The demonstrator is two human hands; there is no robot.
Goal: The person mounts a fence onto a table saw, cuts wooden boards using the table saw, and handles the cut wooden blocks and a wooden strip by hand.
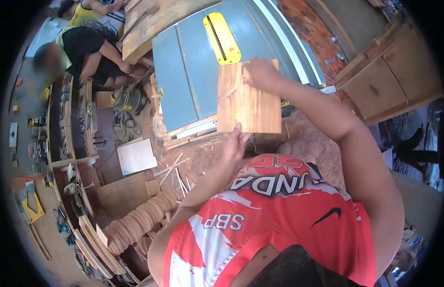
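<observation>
A flat, squarish wooden board (250,107) with visible grain lies over the near edge of a table saw's blue-grey top (202,62). My left hand (236,143) grips the board's near edge, thumb on the upper face and the other fingers underneath. Over the far part of the board, my right hand (262,74) rests with its fingers curled down to the wood. Whatever those fingers may hold is hidden and a little blurred. Just beyond the board is the saw's yellow insert plate (223,40) with its dark slot.
Left of me, a stack of round wooden pieces (140,222) stands by shelving. Thin offcuts (176,170) and a pale panel (136,156) lie below the saw. A seated person in black (88,50) and another in yellow are at upper left. Wooden panels (394,76) stand right.
</observation>
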